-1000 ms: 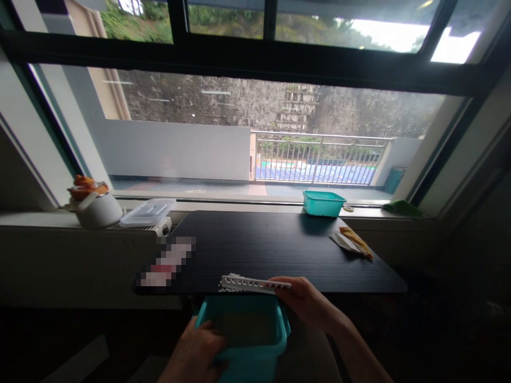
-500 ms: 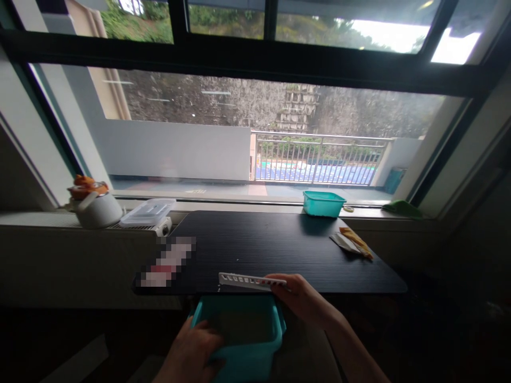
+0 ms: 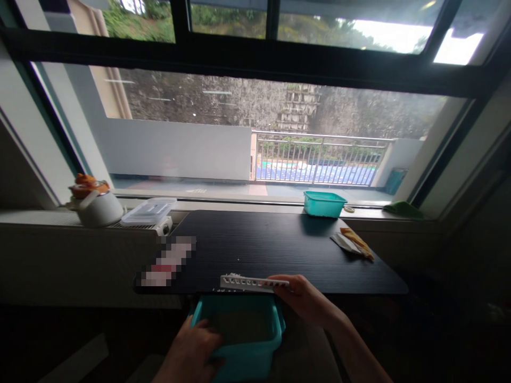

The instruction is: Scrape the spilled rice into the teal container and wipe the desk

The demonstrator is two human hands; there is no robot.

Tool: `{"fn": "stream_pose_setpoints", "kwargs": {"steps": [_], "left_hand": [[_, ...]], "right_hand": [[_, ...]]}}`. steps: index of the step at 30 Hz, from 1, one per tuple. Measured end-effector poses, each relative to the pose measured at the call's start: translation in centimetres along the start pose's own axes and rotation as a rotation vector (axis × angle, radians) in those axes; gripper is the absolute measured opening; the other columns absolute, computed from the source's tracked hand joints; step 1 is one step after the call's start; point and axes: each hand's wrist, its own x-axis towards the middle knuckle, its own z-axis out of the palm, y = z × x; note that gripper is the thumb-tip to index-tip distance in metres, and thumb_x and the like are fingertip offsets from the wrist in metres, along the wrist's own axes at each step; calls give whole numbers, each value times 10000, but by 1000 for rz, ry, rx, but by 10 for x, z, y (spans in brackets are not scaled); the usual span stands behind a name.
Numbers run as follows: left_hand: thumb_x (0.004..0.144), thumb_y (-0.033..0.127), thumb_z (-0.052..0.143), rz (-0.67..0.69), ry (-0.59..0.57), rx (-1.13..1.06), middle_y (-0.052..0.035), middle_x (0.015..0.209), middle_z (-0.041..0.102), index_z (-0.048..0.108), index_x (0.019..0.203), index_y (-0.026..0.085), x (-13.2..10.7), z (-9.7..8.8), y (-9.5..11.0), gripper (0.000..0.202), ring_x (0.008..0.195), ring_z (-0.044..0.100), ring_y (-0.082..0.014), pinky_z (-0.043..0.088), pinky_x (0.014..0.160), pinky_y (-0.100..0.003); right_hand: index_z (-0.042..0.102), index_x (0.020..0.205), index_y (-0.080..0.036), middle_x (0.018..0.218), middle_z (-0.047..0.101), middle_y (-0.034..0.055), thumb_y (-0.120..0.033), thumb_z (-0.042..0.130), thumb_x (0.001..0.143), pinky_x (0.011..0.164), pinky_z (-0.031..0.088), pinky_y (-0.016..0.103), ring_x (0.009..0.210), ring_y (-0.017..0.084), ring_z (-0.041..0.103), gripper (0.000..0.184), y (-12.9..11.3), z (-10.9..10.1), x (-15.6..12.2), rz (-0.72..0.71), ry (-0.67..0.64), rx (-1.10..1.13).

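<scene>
My right hand (image 3: 299,293) is closed around the right end of a white slotted plastic strip (image 3: 243,282). I cannot make out its exact kind. The strip lies nearly level over the front edge of the black tabletop (image 3: 255,242). Small white bits (image 3: 233,275) are scattered behind it and by its left end. Just below the table edge is a teal plastic bin (image 3: 259,351), open at the top, its inside dim. My left hand (image 3: 195,346) grips the bin's left side, with fingers curled over the rim into the opening.
A second teal bin (image 3: 324,204) stands at the table's back right, near flat yellow and white packets (image 3: 355,244). At the left, a blurred-out item (image 3: 170,261) lies on the table. A clear plastic lid (image 3: 149,211) and a pale pot (image 3: 99,208) rest on the radiator.
Many more white bits now lie on the tabletop around the slotted strip. The strip has shifted slightly; my left hand keeps its place on the bin.
</scene>
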Motion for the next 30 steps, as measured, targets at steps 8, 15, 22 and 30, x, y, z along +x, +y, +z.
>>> {"fn": "stream_pose_setpoints", "kwargs": {"steps": [8,15,22,30], "left_hand": [[723,172,582,13,-17,5,-34,854,709,656,687,194,-1,-8,10,85,933,602,-230,365,958,-436],[742,198,596,9,-14,12,-43,870,709,652,690,187,0,-4,7,78,959,599,-244,399,913,-428],[739,168,577,2,-15,11,-39,896,710,674,755,197,-2,-8,11,102,953,599,-236,348,974,-464],[747,216,575,14,-34,0,-51,896,703,637,691,190,0,-6,9,87,966,589,-255,393,891,-419]], "right_hand": [[696,1120,-189,946,719,35,-413,463,959,720,472,277,846,201,622,361,5,-5,3,4,30,0],[679,1165,-191,972,726,40,-410,477,958,740,480,280,865,201,631,362,3,-4,1,-13,37,31],[694,1123,-189,988,722,42,-397,485,956,760,482,295,886,211,625,339,9,-4,13,-22,73,-14],[678,1173,-190,994,727,42,-435,488,949,785,505,294,899,213,646,382,5,-1,-3,25,-43,94]]}}
